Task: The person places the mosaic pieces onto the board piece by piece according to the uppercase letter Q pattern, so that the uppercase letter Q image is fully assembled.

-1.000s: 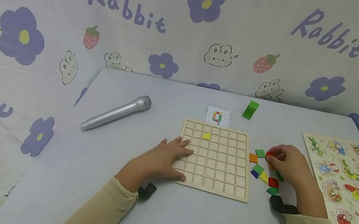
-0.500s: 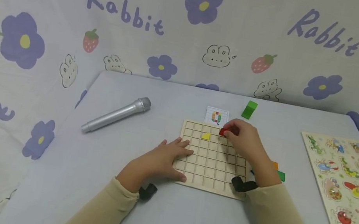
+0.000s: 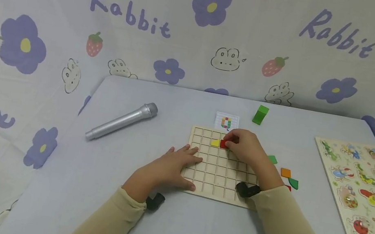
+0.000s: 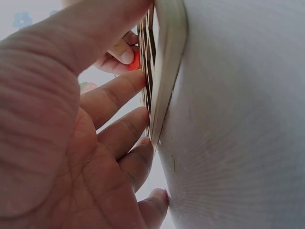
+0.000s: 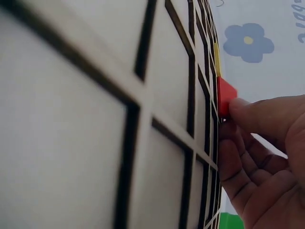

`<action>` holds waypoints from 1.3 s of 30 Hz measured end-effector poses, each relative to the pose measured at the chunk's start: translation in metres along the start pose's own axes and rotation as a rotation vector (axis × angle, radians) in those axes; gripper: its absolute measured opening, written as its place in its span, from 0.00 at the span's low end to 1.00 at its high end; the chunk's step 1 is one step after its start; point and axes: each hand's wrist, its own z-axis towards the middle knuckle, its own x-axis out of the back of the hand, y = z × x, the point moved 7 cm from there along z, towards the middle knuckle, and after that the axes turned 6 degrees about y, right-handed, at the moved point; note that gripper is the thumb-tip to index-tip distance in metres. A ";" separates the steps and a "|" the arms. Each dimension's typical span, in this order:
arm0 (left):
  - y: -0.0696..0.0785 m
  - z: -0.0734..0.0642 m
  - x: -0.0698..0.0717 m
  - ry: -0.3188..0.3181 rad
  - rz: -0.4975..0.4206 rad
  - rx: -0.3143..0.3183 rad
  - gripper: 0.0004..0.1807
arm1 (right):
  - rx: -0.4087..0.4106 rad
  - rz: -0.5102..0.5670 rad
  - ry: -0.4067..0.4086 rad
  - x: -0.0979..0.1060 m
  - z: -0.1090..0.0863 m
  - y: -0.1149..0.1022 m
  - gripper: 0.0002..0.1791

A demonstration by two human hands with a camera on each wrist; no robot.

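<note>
Right grip (image 3: 244,145) pinches red square (image 3: 223,144), tilted, edge toward yellow piece (image 3: 215,143).

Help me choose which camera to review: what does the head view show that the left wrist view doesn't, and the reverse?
Only the head view shows the silver microphone, the insect puzzle board, the Q pattern card, the green block and the yellow tile.

Only the left wrist view shows the palm side of the left hand.

Both show that hand's fingers at the gridded wooden board, and the right hand pinching the red tile.
</note>
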 end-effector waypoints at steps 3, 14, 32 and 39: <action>0.001 0.003 -0.002 0.000 0.002 -0.007 0.48 | 0.003 -0.014 0.010 0.001 -0.001 0.001 0.09; 0.002 0.005 -0.006 0.029 0.009 -0.036 0.48 | -0.078 -0.012 0.154 0.065 -0.051 0.051 0.16; 0.004 0.004 -0.009 0.032 -0.015 -0.017 0.48 | -0.196 -0.138 0.053 0.066 -0.123 0.104 0.18; 0.005 0.006 -0.009 0.028 -0.008 -0.016 0.48 | -0.205 -0.096 0.084 0.066 -0.124 0.103 0.17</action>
